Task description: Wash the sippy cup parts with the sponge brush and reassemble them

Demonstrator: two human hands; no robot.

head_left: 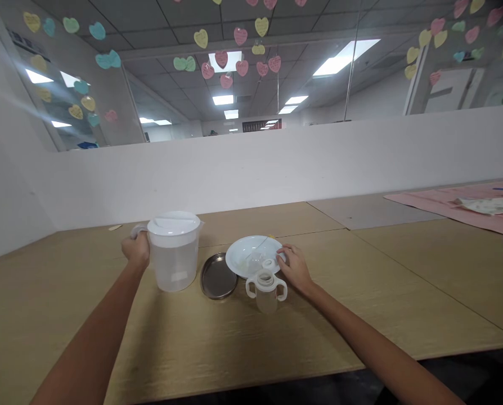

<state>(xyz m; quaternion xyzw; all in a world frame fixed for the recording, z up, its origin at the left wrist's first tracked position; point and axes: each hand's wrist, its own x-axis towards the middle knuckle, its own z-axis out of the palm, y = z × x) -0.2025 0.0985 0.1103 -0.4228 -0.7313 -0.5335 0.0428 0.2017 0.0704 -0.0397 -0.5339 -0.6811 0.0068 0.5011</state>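
Left hand closed around the handle of the translucent lidded pitcher, which stands upright on the wooden surface, left of centre frame. Right hand lies open, fingers flat against the right rim of the white plate, centre frame; no grip on anything. Two-handled sippy cup stands upright just below the plate, lid on, beside the right hand. Round metal dish sits between pitcher and plate, its edge tucked under the plate. Pitcher not lifted or tilted (lid on, contents hard to tell), so pouring looks unstarted. Pink cloth far right.
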